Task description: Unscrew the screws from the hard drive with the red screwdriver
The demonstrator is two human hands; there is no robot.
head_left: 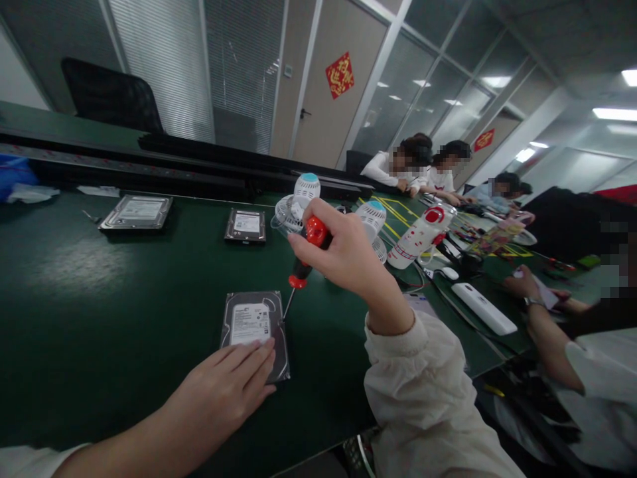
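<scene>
A: Right hand, fingers?

B: Curled round the handle of a red-and-black screwdriver, thumb and forefinger pinching it near the top. The remaining fingers are largely hidden behind the hand.

A: Left hand?

B: Fingers flat and close together, pressing on a grey rectangular hard drive with a white label; thumb slightly apart, near its lower end. The hand covers the drive's lower left corner and the bottom of the label.

A: Drive position?

B: Lying label up on the dark green surface, in front of the person. The screwdriver's thin shaft slants down to its right edge; whether the tip sits in a screw cannot be told. Label print mostly illegible.

A: Farther out?

B: A smaller dark drive with a white label beyond, and a larger silver drive to the left. Past the right hand, two white fans with blue caps, the nearer one partly covered by that hand. Then a white bottle with red prints.

A: Right margin?

B: A co-worker's hand with something pale, unidentifiable; that person is cut off by the frame.
</scene>
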